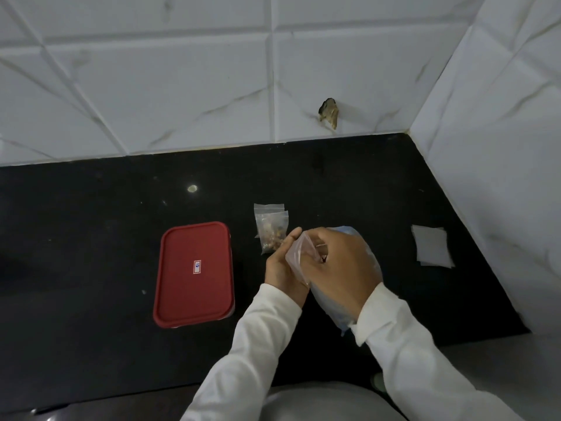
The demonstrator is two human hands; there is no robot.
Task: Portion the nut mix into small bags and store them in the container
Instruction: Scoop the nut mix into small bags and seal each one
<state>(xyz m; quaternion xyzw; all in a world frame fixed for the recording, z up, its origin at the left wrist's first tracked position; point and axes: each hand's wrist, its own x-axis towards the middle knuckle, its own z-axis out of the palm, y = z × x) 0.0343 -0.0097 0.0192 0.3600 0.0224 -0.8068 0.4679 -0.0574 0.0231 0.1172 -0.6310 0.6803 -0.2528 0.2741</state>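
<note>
Small bag (299, 258) held by left hand (282, 268); right hand (341, 265) at its mouth.

Left hand is wrapped round the small bag from the side, just right of the red-lidded container (194, 273), which is shut and set on the black bench (91, 238). Right hand's fingers are curled down into the bag's mouth, with a few nut bits seen at the tips; whether anything is pinched cannot be told. Large bluish bag of nut mix (343, 312) is seen under the right hand, further right of the container. Filled small bags (271, 227) are laid near the container's far right corner. Stack of empty bags (432, 246) is laid well apart, far right of the container.
</note>
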